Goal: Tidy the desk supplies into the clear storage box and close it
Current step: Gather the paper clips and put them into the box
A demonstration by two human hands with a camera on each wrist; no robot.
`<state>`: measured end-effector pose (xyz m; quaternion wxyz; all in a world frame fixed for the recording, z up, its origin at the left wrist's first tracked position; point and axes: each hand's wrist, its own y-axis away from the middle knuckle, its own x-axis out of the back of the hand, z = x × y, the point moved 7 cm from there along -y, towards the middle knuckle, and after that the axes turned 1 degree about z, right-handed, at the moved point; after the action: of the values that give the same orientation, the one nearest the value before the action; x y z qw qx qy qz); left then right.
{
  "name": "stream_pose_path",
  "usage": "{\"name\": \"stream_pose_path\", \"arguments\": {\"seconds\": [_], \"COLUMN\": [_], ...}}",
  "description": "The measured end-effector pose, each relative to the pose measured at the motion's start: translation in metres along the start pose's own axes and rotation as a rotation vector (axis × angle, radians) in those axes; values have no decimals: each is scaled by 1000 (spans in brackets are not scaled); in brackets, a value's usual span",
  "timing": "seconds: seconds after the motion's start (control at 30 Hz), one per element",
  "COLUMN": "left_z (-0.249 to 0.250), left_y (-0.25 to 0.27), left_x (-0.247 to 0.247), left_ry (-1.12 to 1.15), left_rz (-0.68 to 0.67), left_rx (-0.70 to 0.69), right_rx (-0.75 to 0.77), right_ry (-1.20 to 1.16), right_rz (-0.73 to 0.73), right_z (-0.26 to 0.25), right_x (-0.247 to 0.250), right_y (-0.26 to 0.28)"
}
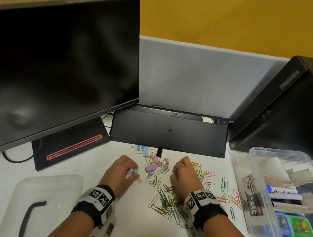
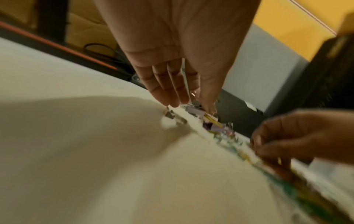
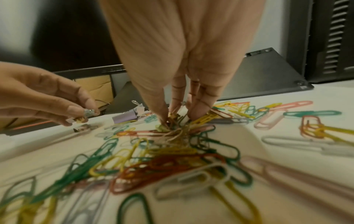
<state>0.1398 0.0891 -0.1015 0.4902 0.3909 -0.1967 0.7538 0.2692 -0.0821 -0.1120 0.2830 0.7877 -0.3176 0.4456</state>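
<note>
Coloured paper clips (image 1: 162, 199) lie scattered mid-desk, with pastel binder clips (image 1: 149, 168) just behind them. My left hand (image 1: 134, 172) hovers at the pile's left edge and pinches a small binder clip (image 3: 88, 113) between thumb and fingers. My right hand (image 1: 172, 178) points its fingertips (image 3: 162, 116) down into a tangle of paper clips (image 3: 172, 128), gathering a bunch. The clear storage box (image 1: 255, 152) stands open at the right with cards and notes inside. Its clear lid (image 1: 47, 189) lies at the front left.
An upturned black keyboard (image 1: 170, 130) lies behind the clips. A dark monitor (image 1: 54, 64) on its stand base (image 1: 71, 148) fills the left, and a black computer tower (image 1: 293, 109) stands at the back right. A grey partition closes the desk's far edge.
</note>
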Motion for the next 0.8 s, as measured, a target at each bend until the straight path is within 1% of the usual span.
{"name": "stream_pose_path", "arguments": {"seconds": [0.1, 0.2, 0.3, 0.4, 0.47, 0.6, 0.67, 0.7, 0.73, 0.77, 0.8], "left_z": [-5, -10, -12, -10, -8, -22, -28, -28, -28, -29, -31], "left_y": [10, 19, 24, 28, 30, 32, 33, 36, 37, 38, 36], "left_x": [9, 11, 14, 18, 19, 18, 16, 15, 15, 17, 19], "left_ry": [264, 417, 452, 475, 466, 444, 573, 674, 765, 808, 775], "left_rz": [58, 53, 53, 64, 52, 16, -13, -18, -12, 6, 22], "left_rx": [105, 234, 260, 226, 212, 230, 292, 346, 394, 425, 431], "right_rx": [-28, -62, -140, -214, -231, -240, -245, -244, -239, -231, -221], "right_ry": [-51, -144, -281, -511, -634, -785, -864, -847, -773, -679, -584], "right_rz": [-28, -33, 40, 84, 80, 35, -3, -16, -12, 6, 36], "right_z": [3, 8, 17, 21, 19, 12, 7, 5, 3, 1, -1], "right_x": [2, 3, 8, 10, 12, 9, 5, 4, 6, 8, 12], "right_y": [8, 15, 21, 32, 39, 47, 48, 47, 45, 40, 34]}}
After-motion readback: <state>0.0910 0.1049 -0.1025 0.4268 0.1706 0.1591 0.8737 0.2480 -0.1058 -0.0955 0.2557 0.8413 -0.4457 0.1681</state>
